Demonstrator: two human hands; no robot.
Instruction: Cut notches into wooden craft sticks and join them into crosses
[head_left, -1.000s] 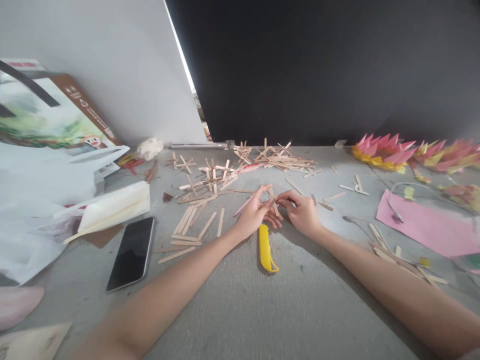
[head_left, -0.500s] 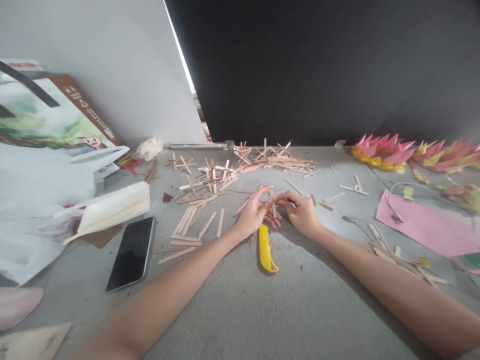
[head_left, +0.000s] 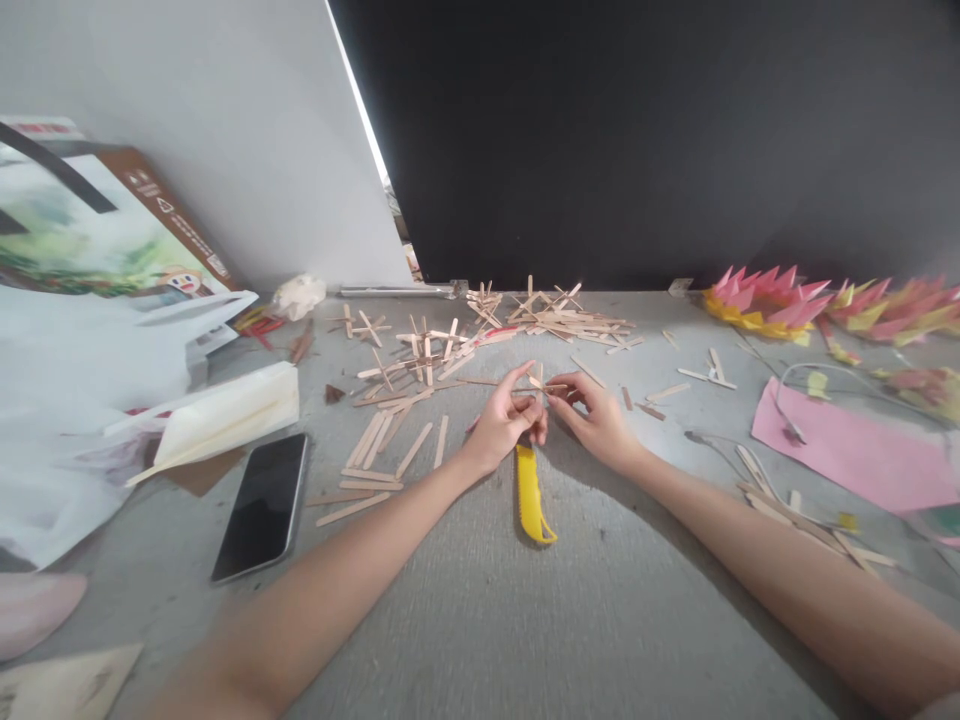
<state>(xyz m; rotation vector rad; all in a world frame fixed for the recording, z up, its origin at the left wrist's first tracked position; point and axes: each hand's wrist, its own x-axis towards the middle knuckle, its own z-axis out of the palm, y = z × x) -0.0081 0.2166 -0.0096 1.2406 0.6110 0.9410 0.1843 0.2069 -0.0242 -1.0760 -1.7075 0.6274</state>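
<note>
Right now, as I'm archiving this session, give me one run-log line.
left hand: holds crossed flat wooden sticks | right hand: pinches them too | slim yellow utility knife: lies on grey tabletop

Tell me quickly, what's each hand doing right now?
Left hand: closed, holding crossed wooden sticks.
Right hand: closed, pinching the same crossed wooden sticks.

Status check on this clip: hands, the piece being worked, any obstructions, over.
Left hand and right hand both pinching crossed sticks. Yellow cutter lying close, near side of the hands. Nothing visibly blocking them.
</note>
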